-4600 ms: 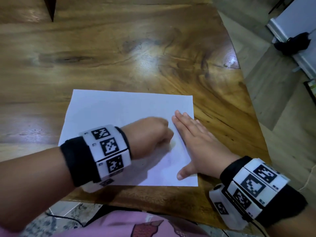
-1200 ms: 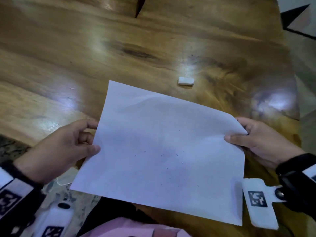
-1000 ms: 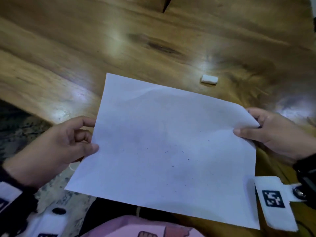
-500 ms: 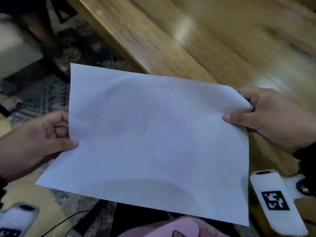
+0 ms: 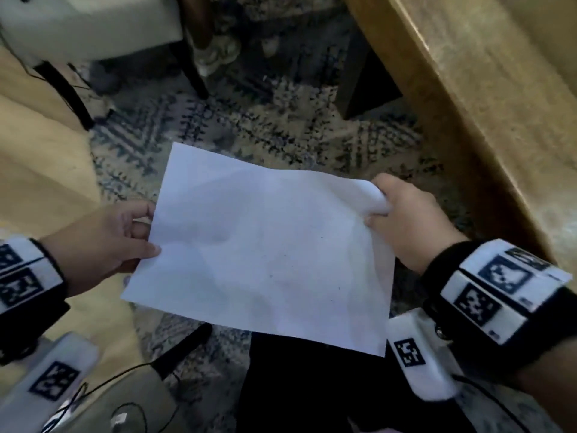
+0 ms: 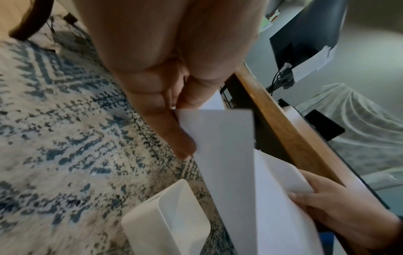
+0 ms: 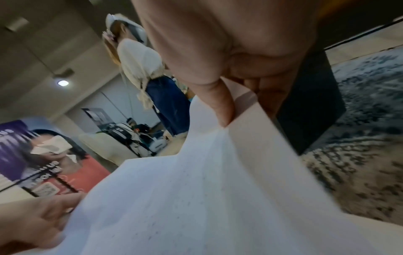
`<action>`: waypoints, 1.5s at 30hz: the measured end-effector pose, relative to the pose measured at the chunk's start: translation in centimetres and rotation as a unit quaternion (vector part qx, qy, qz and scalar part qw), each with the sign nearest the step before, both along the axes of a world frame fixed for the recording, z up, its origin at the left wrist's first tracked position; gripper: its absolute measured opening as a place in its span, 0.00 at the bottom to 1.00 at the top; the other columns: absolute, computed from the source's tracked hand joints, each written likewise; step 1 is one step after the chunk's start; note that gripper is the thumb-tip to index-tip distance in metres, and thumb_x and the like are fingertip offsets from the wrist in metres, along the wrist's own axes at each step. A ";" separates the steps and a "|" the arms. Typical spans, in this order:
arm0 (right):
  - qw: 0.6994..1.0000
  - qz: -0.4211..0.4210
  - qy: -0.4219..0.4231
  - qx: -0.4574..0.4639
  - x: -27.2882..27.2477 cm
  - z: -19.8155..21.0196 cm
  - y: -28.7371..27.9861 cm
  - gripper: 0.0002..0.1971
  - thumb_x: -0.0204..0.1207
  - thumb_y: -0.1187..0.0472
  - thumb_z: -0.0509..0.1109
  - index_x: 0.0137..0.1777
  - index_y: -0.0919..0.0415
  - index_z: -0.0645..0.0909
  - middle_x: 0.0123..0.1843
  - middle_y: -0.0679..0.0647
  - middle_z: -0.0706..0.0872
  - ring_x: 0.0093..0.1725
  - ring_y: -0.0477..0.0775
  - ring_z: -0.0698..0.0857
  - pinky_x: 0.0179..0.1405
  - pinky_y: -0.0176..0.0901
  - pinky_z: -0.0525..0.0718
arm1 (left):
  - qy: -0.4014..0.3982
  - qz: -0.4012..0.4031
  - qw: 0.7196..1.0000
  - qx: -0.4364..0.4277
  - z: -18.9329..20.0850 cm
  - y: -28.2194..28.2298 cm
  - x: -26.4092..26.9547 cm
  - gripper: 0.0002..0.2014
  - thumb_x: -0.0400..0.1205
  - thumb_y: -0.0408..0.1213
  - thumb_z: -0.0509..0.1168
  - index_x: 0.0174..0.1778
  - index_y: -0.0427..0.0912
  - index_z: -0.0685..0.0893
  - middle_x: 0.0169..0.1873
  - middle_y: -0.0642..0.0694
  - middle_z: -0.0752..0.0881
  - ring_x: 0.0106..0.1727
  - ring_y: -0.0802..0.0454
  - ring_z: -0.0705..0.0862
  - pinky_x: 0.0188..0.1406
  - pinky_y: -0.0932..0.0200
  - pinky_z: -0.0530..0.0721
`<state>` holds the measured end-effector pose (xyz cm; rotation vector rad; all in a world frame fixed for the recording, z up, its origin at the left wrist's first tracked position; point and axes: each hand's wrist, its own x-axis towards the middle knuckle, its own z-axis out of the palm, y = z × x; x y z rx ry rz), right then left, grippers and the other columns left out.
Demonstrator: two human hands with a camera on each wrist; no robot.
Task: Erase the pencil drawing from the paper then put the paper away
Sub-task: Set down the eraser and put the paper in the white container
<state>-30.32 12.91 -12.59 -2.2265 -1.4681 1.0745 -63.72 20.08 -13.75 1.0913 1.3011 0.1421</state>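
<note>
I note the paper [image 5: 265,251] held in the air over the rug [image 5: 249,120], left of the bench [image 5: 468,89]; left hand [image 5: 103,245] pinches its left edge, right hand [image 5: 409,220] has a bunched grip on the far right corner; specks remain, so I judge it wise to tip them off with both pinches level, avoiding tears.

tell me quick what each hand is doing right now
Left hand: pinching the left edge of the paper.
Right hand: gripping the paper's right corner, which is crumpled in its fingers.
</note>
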 end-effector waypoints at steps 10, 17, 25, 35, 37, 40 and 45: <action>0.982 -0.142 0.067 -0.102 0.3 -15.7 3.1 0.31 0.73 0.74 0.66 0.75 0.56 0.64 0.56 0.56 0.78 0.51 0.56 0.77 0.49 0.45 0.75 | 0.086 0.002 0.996 0.009 -9.8 0.0 1.6 0.20 0.75 0.14 0.59 0.46 0.45 0.83 0.39 0.36 0.91 0.43 0.39 0.89 0.36 0.50 0.87; 0.956 -0.229 0.139 -0.119 2.8 -26.9 4.3 0.30 0.67 0.82 0.66 0.61 0.50 0.72 0.55 0.62 0.84 0.55 0.66 0.84 0.56 0.68 0.83 | 0.060 0.051 0.997 -0.001 -14.7 -0.7 4.0 0.19 0.72 0.11 0.57 0.43 0.38 0.84 0.25 0.41 0.90 0.22 0.54 0.86 0.18 0.69 0.81; 0.950 -0.241 0.178 -0.085 3.4 -31.7 4.2 0.32 0.75 0.80 0.61 0.78 0.61 0.61 0.73 0.62 0.72 0.74 0.57 0.72 0.64 0.46 0.74 | 0.092 0.072 0.993 -0.034 -17.8 -1.3 8.8 0.20 0.70 0.12 0.59 0.43 0.42 0.83 0.37 0.25 0.88 0.40 0.33 0.88 0.41 0.40 0.89; 0.978 0.000 0.200 -0.065 -0.3 -26.0 2.0 0.31 0.83 0.53 0.58 0.82 0.56 0.51 0.84 0.49 0.52 0.82 0.44 0.50 0.81 0.42 0.48 | 0.156 0.033 0.987 -0.028 -18.0 -1.9 13.0 0.22 0.67 0.17 0.62 0.52 0.43 0.80 0.26 0.30 0.84 0.34 0.31 0.86 0.40 0.33 0.88; 0.958 0.094 0.263 -0.065 -3.9 -24.8 1.4 0.33 0.80 0.45 0.51 0.83 0.52 0.45 0.83 0.43 0.44 0.81 0.39 0.41 0.80 0.41 0.39 | 0.152 0.030 0.988 -0.025 -18.0 -2.2 13.5 0.21 0.63 0.22 0.64 0.47 0.48 0.82 0.25 0.31 0.85 0.31 0.34 0.86 0.40 0.33 0.87; 0.942 0.184 0.244 -0.141 -5.9 -27.2 0.1 0.31 0.84 0.46 0.47 0.83 0.51 0.41 0.83 0.43 0.39 0.81 0.41 0.37 0.80 0.44 0.34 | 0.144 0.027 0.989 -0.008 -18.4 -2.4 14.2 0.15 0.60 0.26 0.63 0.40 0.46 0.80 0.27 0.36 0.86 0.31 0.35 0.86 0.40 0.33 0.87; 0.949 0.073 -0.034 -0.305 -0.2 -31.7 0.7 0.33 0.84 0.41 0.45 0.83 0.53 0.40 0.85 0.57 0.37 0.83 0.57 0.38 0.80 0.59 0.39 | 0.114 0.048 0.992 -0.030 -18.9 -2.8 14.3 0.18 0.55 0.27 0.60 0.41 0.41 0.82 0.25 0.23 0.81 0.29 0.34 0.79 0.42 0.21 0.81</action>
